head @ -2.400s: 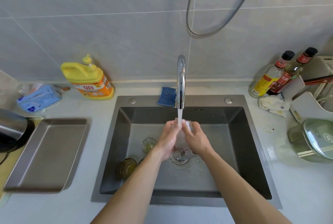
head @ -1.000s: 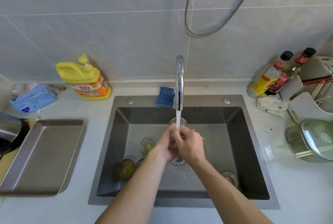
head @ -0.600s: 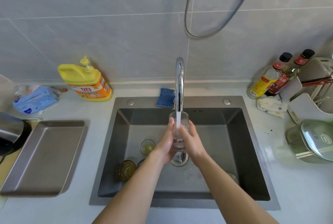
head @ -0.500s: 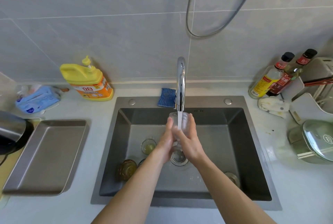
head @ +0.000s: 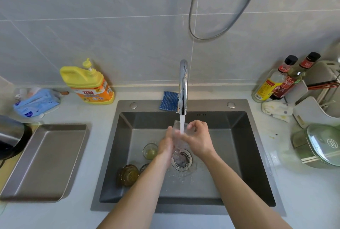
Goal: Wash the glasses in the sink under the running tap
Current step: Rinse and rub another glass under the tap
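Observation:
A clear glass (head: 179, 136) is held under the stream from the chrome tap (head: 183, 89), above the drain of the dark sink (head: 244, 136). My left hand (head: 167, 144) grips its left side. My right hand (head: 197, 137) grips its right side, fingers curled over the rim. The water runs into the glass mouth. On the sink floor at the left stand a small glass with yellowish liquid (head: 150, 151), an amber glass (head: 128, 175) and a third glass (head: 144, 167) partly hidden by my left forearm.
A metal tray (head: 42, 162) lies on the counter left of the sink, beside a yellow detergent bottle (head: 88, 84) and a blue packet (head: 35, 102). A blue sponge (head: 168, 100) sits behind the tap. Sauce bottles (head: 272, 83), a cloth (head: 275, 110) and a lidded pot (head: 320, 146) crowd the right.
The glass stayed under the stream while both hands turned and shifted on it. My right hand's fingers now curl over the rim; before they lay along the side.

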`<control>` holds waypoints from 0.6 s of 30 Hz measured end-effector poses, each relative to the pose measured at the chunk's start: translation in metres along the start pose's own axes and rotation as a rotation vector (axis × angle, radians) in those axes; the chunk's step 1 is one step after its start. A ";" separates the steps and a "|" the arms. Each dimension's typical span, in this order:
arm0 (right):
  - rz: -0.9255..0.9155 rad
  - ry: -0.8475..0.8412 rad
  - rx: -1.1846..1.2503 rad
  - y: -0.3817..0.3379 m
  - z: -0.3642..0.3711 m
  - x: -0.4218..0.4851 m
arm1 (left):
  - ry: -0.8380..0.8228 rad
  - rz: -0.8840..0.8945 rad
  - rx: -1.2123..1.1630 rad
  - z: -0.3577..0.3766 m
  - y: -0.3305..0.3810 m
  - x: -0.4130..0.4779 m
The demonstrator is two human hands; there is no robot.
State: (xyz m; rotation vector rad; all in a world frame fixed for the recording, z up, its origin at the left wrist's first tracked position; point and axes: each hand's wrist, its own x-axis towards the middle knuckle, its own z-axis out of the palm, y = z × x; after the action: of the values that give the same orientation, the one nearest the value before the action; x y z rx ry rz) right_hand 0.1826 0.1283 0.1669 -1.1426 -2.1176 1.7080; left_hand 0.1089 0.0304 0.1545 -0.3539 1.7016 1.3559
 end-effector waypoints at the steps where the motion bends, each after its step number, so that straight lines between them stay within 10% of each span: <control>1: -0.021 0.018 -0.042 0.000 0.002 -0.002 | 0.017 0.037 0.055 0.002 0.001 0.000; 11: 0.070 -0.174 0.260 0.007 0.001 -0.008 | -0.180 0.030 -0.057 0.012 0.006 -0.020; 18: 0.191 0.121 0.364 0.009 0.020 -0.006 | -0.090 -0.107 -0.117 -0.004 0.001 -0.010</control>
State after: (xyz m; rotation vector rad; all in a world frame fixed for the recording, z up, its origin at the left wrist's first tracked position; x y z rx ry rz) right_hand 0.1794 0.1091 0.1539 -1.3255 -1.5842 1.9470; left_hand 0.1123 0.0239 0.1628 -0.4380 1.5128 1.3753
